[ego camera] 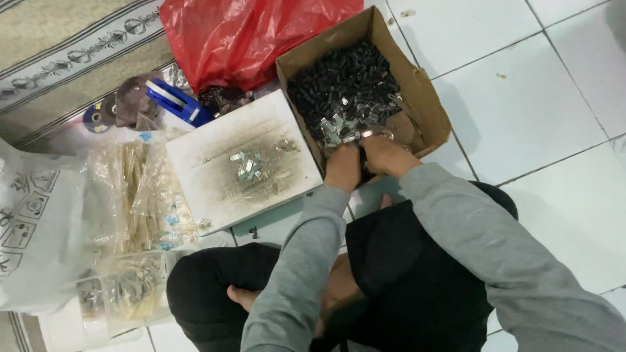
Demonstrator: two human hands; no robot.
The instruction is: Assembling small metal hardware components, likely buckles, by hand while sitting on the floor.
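Both hands reach into the near corner of an open cardboard box [427,107] that holds a heap of small black parts [342,81] and some silvery metal clips [339,127]. My left hand [343,167] is curled at the box's near edge, fingers down among the pieces. Pressed against it is my right hand [388,155], fingers bent over the clips. What the fingers grip is hidden. A white board [215,182] to the left carries a small pile of silvery clips [246,165].
A red plastic bag [241,36] lies behind the box. Clear bags of pale parts [140,195], a white printed bag [32,228], a blue-and-white tool [176,101] and grey discs [134,101] sit left. I sit cross-legged on white floor tiles [554,104]; a patterned rug [59,45] lies far left.
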